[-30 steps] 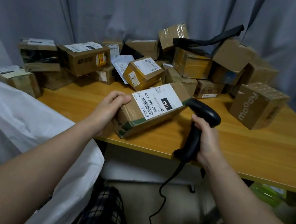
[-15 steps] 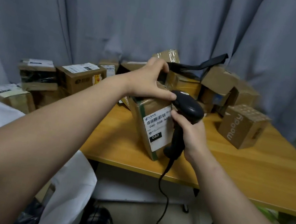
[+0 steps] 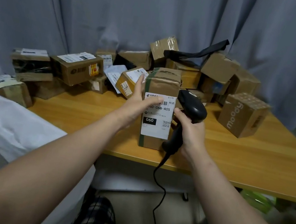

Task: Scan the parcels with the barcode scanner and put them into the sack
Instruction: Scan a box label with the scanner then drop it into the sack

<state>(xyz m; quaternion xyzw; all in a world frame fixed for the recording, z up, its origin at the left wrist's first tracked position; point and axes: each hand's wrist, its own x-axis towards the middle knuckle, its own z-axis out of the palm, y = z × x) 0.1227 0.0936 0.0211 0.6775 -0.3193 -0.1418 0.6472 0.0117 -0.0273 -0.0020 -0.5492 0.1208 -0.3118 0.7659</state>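
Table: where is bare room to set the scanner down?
The table is bare at front right, between the upright parcel and the moody box, and left of that parcel toward the sack. The back is crowded with parcels.

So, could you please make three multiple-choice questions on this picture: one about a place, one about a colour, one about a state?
1. Where is the scanner?
A. right of the labelled parcel
B. left of it
C. on top of it
2. What colour is the sack?
A. black
B. white
C. green
3. How is the parcel placed?
A. lying flat
B. lifted in the air
C. standing upright on the table
Answers: 1 A, the right hand grips it beside the parcel's right edge; 2 B, white cloth shows at the left; 3 C, its bottom rests on the wood.
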